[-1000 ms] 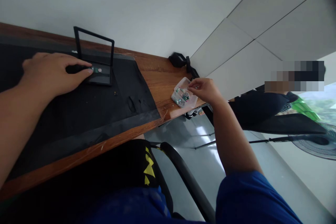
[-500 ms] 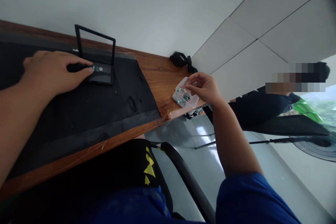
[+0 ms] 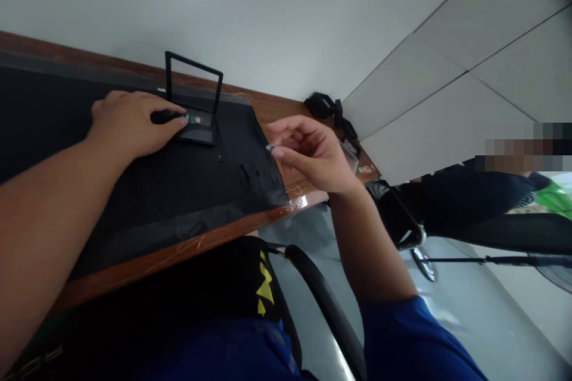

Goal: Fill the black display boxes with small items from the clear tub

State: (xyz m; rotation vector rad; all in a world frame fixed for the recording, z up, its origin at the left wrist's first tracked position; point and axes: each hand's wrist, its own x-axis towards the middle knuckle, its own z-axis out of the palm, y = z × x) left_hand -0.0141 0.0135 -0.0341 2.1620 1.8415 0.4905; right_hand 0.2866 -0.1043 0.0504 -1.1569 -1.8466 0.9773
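A black hinged frame case stands open on the mat, one frame upright and the other lying flat. Inside the flat half is a small green piece with a pale round spot. My left hand reaches in from the left, thumb and index finger pinched at the green piece's left end. My right hand hangs over the table by the mat's right edge. Between its thumb and index finger is a tiny bluish-grey piece, too small to name. Behind this hand the clear plastic box is mostly hidden.
A black mat covers much of the wooden table. Black objects lie against the wall at the back right. A chair armrest is below the table edge. Another person sits at the right.
My right hand has moved left, away from the clear box, with a tiny bluish-grey piece in its fingertips. My left hand stays at the green piece. The whole view has shifted slightly.
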